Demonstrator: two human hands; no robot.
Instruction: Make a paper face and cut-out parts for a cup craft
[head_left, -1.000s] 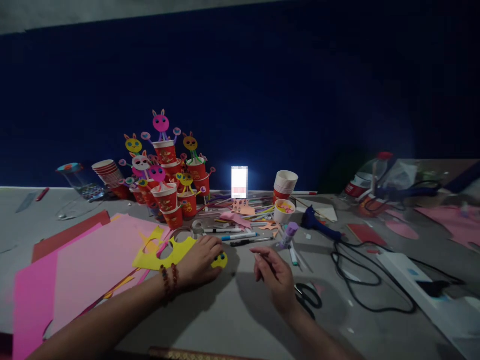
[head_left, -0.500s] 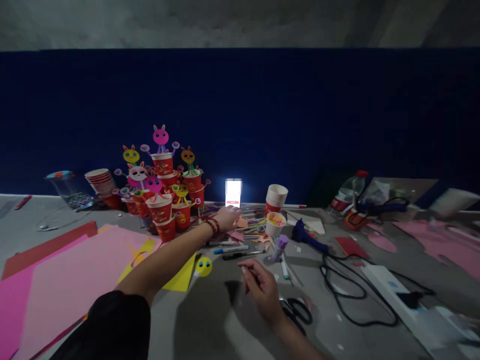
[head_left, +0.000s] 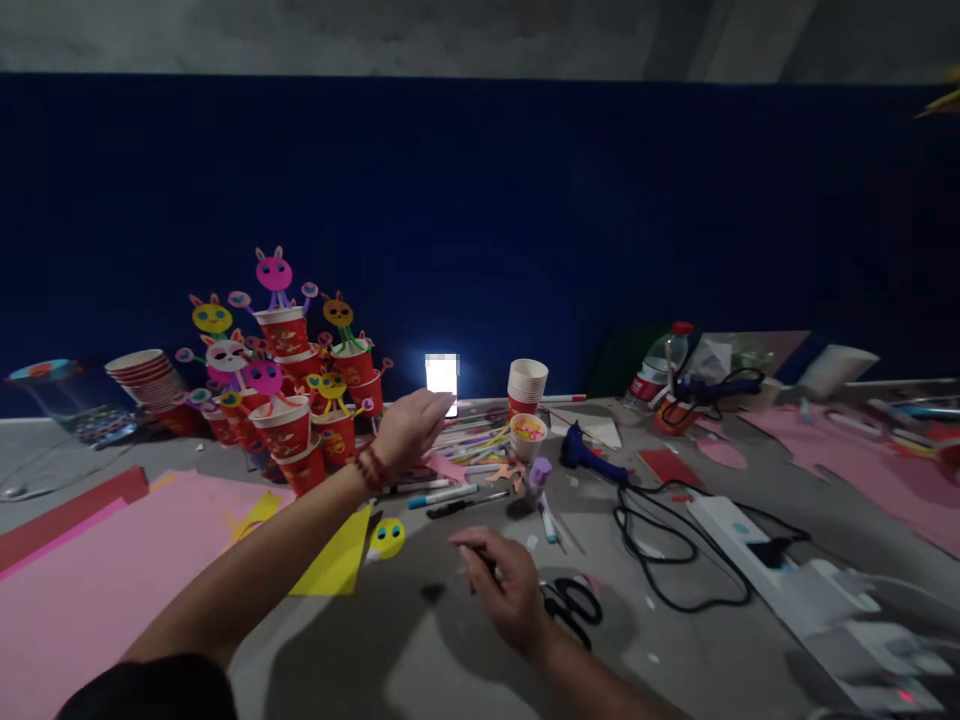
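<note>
My left hand (head_left: 411,428), with a beaded bracelet (head_left: 370,468) at the wrist, reaches over the pens. Its fingers are stretched out in front of a bright phone screen (head_left: 442,378) propped at the wall and hide its lower part. Whether they touch it I cannot tell. Nearer to me, my right hand (head_left: 501,590) hovers above the table with curled fingers; anything inside them is hidden. Beside that wrist lie black-handled scissors (head_left: 576,603). A yellow paper face (head_left: 388,538) rests between my arms, next to yellow paper (head_left: 334,560).
Red paper cups with paper animal figures (head_left: 285,430) stand stacked at left, behind pink sheets (head_left: 150,560). Pens, a purple glue stick (head_left: 539,474) and a cup of paper scraps (head_left: 528,436) lie centrally. A blue glue gun (head_left: 592,456), cable and power strip (head_left: 772,570) occupy the right.
The view has swung to the right, so the table's things sit further left. My left hand has drawn back slightly from the screen; my right hand stays curled.
</note>
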